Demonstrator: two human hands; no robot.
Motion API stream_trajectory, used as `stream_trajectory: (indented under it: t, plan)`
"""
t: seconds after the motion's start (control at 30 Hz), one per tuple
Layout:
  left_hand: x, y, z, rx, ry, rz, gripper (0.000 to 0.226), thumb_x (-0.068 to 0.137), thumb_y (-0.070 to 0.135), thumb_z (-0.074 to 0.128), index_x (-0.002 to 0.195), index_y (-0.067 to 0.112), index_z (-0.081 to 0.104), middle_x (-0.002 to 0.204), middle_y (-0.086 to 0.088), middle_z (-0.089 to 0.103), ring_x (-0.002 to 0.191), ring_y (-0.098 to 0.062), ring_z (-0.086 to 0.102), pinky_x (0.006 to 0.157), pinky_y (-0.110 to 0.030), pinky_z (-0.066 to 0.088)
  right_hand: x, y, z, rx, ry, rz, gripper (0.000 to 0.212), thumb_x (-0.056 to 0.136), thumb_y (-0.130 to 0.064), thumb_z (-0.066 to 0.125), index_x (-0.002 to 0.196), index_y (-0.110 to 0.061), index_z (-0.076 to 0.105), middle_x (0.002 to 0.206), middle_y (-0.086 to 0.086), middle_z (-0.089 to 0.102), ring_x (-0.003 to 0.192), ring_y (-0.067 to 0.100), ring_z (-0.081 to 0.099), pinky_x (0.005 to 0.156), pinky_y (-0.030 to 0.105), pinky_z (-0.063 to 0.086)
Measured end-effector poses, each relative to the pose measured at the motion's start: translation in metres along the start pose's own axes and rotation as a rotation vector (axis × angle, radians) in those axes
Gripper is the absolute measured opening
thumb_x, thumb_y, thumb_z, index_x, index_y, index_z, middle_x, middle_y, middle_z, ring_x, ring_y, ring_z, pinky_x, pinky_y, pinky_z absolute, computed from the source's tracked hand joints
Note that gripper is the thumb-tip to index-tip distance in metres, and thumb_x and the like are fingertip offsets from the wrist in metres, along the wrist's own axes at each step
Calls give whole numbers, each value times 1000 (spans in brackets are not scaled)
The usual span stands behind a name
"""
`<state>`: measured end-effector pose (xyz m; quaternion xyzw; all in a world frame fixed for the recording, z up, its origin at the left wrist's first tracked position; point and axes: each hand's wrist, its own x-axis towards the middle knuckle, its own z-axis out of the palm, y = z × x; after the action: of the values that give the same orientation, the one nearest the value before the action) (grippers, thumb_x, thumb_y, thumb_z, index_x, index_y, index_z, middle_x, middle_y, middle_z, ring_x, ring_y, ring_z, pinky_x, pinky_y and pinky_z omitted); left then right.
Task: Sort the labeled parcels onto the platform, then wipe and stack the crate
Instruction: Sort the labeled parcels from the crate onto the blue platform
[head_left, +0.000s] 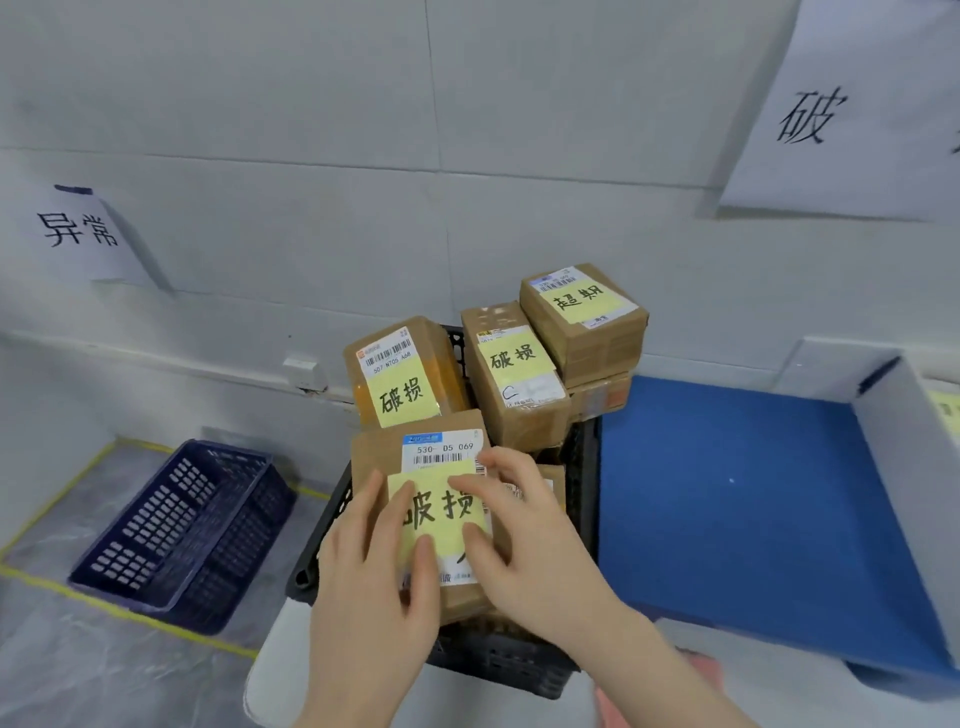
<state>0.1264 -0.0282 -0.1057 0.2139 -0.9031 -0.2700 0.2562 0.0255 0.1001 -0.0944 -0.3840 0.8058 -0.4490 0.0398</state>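
Observation:
A black crate (587, 467) in front of me holds several brown cardboard parcels with yellow handwritten notes. The nearest parcel (379, 452) lies on top at the front, with a barcode label and a yellow note (441, 512). My left hand (374, 582) lies on its left side with the fingers straight across the note. My right hand (519, 535) rests on its right side, fingers spread over the note and the label. Behind it stand two more parcels (400, 374) (514, 384) with the same note, and a smaller parcel (587, 317) with a different note sits on the back right.
A blue platform (737, 493) lies right of the crate, bounded at the right by a white divider (909, 457). A dark blue basket (182, 530) stands on the floor at the left inside yellow tape lines. Paper signs (78, 234) (852, 109) hang on the wall.

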Motion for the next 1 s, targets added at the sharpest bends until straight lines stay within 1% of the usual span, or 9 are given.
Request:
stream_trajectory:
  t: [0.07,0.17,0.23,0.4,0.53,0.67,0.77,0.9,1.0]
  plan:
    - [4,18,-2,0,18,75,51,87,45,37,130,24,54,146,6,39,125,-22,43,93,-32,35,-12,-3,-18,22,56,21,34,92,-27,54,126,-32,54,138,-23,25,133,5,31,90,12,47]
    - [14,51,11,-7,-16,199,48,87,42,40,128,23,55,146,4,40,123,-21,43,93,-32,35,-29,1,-53,-1,181,77,34,89,-31,53,123,-34,55,137,-25,27,133,5,34,95,10,41]
    - [18,73,26,-24,-63,278,48,87,42,40,130,24,53,147,5,38,124,-21,43,93,-30,35,-39,8,-76,-26,270,112,34,88,-32,50,121,-33,57,135,-26,29,132,4,35,95,8,40]
    - [15,125,72,-74,-179,403,46,87,46,37,131,33,44,147,10,34,126,-23,43,95,-34,40,-73,35,-125,-86,440,201,34,85,-31,50,117,-32,60,132,-26,32,128,4,41,94,21,46]
    - [5,167,111,-81,-246,488,46,88,48,36,133,36,41,149,11,31,129,-22,40,95,-35,43,-105,63,-163,-129,517,275,33,85,-26,53,116,-33,61,131,-24,33,129,2,38,90,18,48]
    - [-9,211,147,-70,-275,485,47,87,52,34,132,39,41,148,14,32,129,-19,40,88,-34,50,-132,96,-203,-94,515,312,32,88,-20,56,117,-34,59,131,-24,33,128,0,37,88,22,51]
    - [-16,239,174,-72,-298,467,46,85,51,36,130,41,42,146,17,34,126,-16,43,80,-25,47,-146,123,-230,-53,499,317,33,87,-23,55,117,-36,58,132,-25,32,127,2,40,89,24,51]
    - [-19,257,225,-122,-364,414,55,86,57,26,136,40,41,149,23,21,130,-6,27,82,-12,30,-151,174,-254,-31,443,375,32,91,-16,56,118,-32,58,131,-27,30,125,-3,38,87,19,52]
    - [-22,254,272,-107,-446,398,50,91,51,33,138,35,41,151,21,18,133,-7,25,85,-15,34,-147,221,-256,-87,396,466,35,88,-8,55,118,-25,58,135,-16,32,124,0,38,94,11,43]
